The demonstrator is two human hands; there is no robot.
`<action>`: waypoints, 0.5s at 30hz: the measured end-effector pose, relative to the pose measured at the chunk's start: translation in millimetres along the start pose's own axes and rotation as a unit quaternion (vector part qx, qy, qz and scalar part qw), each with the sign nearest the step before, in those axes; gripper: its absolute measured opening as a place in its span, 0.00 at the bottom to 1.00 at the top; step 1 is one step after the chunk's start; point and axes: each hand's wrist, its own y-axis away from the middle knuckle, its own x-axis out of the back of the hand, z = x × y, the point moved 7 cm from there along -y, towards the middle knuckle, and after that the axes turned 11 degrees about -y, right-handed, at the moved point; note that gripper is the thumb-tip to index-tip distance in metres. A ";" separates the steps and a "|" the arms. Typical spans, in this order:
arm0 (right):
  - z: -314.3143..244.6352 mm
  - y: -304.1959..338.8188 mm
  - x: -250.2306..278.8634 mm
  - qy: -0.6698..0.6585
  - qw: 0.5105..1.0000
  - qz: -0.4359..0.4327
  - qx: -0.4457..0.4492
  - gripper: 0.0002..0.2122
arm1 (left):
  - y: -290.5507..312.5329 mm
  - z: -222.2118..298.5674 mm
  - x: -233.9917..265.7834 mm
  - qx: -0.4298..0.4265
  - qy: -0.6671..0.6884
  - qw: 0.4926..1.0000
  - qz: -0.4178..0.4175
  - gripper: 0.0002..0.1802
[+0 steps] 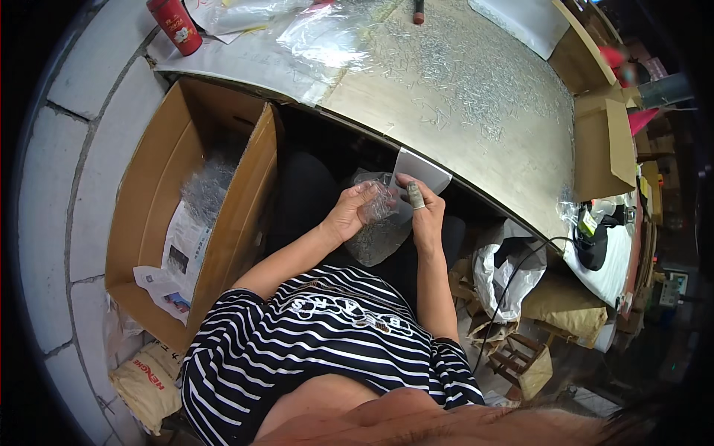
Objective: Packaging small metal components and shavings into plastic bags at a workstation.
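My left hand is closed on a crumpled clear plastic bag in front of my lap. Close by on the right, my right hand has a greyish wrap on one finger. Its fingers are bent together at the bag's edge, beside a white sheet that hangs by the table's front edge; which of the two it grips I cannot tell. Below both hands, a larger clear bag rests on my lap, with small greyish pieces seeming to lie inside it.
Many thin metal pins lie scattered across the table. An open cardboard box with small clear packs and printed paper stands at my left. A red can sits at the far left; a white sack and wooden stool are at right.
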 end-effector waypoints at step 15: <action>10.4 2.9 -16.2 0.076 0.995 -0.063 -0.007 0.12 | 0.4 -13.4 26.7 -0.011 0.019 0.999 0.042 0.13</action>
